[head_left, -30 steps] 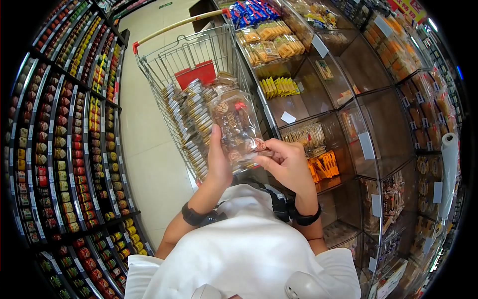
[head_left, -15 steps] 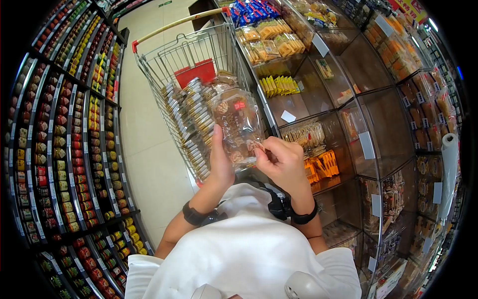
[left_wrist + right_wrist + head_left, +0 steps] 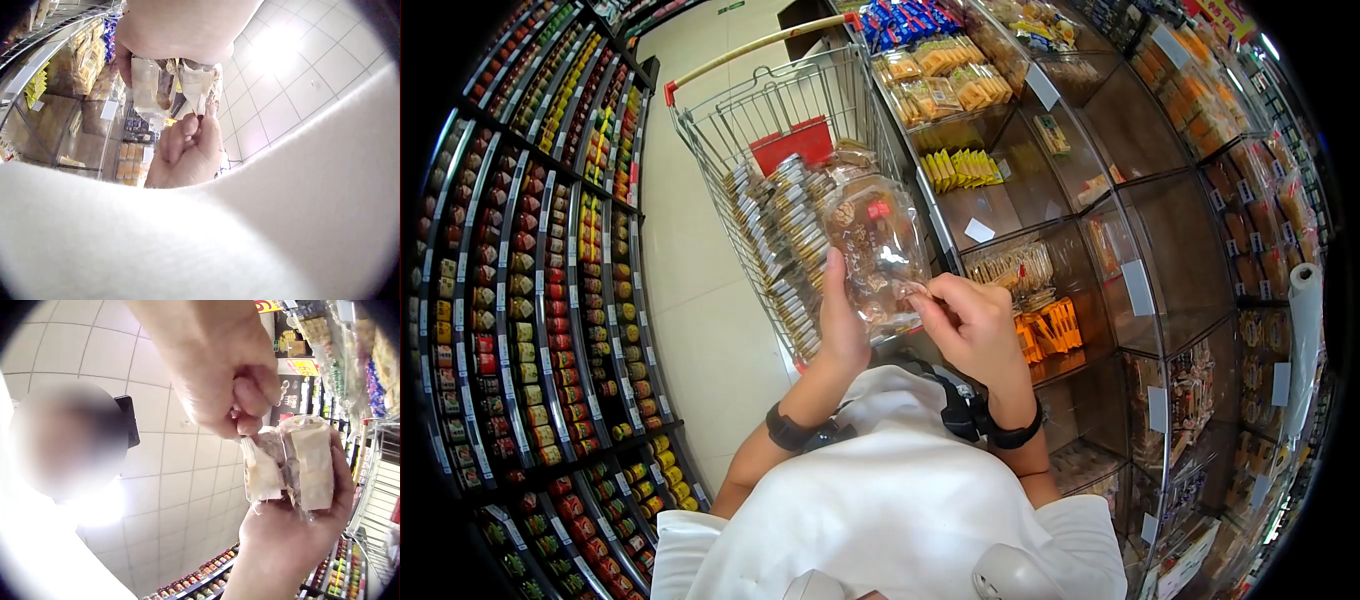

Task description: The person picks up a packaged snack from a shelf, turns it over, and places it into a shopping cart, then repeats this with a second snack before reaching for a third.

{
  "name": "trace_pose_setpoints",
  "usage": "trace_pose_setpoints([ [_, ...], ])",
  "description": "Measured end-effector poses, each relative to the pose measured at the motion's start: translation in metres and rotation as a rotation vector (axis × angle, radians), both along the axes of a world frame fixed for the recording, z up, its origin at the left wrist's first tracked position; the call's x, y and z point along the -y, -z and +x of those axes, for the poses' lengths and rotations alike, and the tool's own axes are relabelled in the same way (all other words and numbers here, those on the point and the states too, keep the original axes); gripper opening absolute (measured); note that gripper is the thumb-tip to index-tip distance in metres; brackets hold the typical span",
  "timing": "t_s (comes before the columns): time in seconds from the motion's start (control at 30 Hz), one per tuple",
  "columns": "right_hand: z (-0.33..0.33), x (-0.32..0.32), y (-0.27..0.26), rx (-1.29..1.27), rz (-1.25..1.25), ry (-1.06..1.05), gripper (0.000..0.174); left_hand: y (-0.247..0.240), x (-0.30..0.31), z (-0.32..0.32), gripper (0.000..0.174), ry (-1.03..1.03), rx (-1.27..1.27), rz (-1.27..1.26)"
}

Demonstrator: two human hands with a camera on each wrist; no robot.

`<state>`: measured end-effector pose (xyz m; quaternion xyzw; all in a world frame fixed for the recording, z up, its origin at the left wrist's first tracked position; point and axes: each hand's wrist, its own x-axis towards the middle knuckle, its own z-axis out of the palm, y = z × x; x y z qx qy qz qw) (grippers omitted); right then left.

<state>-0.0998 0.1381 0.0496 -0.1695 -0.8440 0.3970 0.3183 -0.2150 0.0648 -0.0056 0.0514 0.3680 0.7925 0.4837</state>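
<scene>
Plastic packet (image 3: 882, 245), glossy, crinkled: left hand (image 3: 841, 325) grips it, fingers curled round; right hand (image 3: 978, 328) pinches its near end, fingers narrow.

Pale tiled floor (image 3: 690, 250) between stocked shelves (image 3: 530, 300).

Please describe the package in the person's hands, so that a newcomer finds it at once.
Start at the metal shopping cart. Above its near end, the left hand holds a clear package and the right hand pinches its near edge. Unlike the packs lying in the cart, it shows a bright red mark near its far end.
</scene>
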Motion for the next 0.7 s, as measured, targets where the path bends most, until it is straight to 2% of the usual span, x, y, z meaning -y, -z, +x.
trace_pose_setpoints([
  [0.13,-0.002,0.004,0.001,-0.014,-0.195,0.085,0.008,-0.004,0.0,0.004,0.053,-0.083,-0.043,0.041],
  [0.27,-0.006,0.002,0.019,-0.215,-0.619,0.077,0.006,-0.005,0.002,0.008,0.056,-0.081,-0.083,0.168],
  [0.37,-0.005,-0.001,0.01,-0.307,-0.617,0.143,0.007,-0.011,0.007,0.012,0.056,-0.065,-0.154,0.067],
  [0.4,-0.001,-0.007,0.013,-0.263,-0.536,0.146,0.007,-0.006,0.003,0.012,0.055,-0.083,-0.26,0.173],
  [0.5,0.004,-0.015,0.002,-0.312,-0.133,0.214,0.007,-0.006,-0.003,0.009,0.053,-0.133,-0.293,0.12],
  [0.53,0.008,-0.013,-0.005,-0.296,-0.208,0.206,0.009,-0.006,-0.008,0.007,0.049,-0.195,-0.396,0.073],
  [0.63,0.014,-0.02,-0.014,-0.205,0.07,0.229,0.011,-0.004,-0.008,0.002,0.045,-0.235,-0.386,-0.045],
  [0.7,0.016,-0.02,-0.021,-0.209,-0.005,0.203,0.011,-0.006,-0.004,0.0,0.042,-0.207,-0.37,-0.012],
])
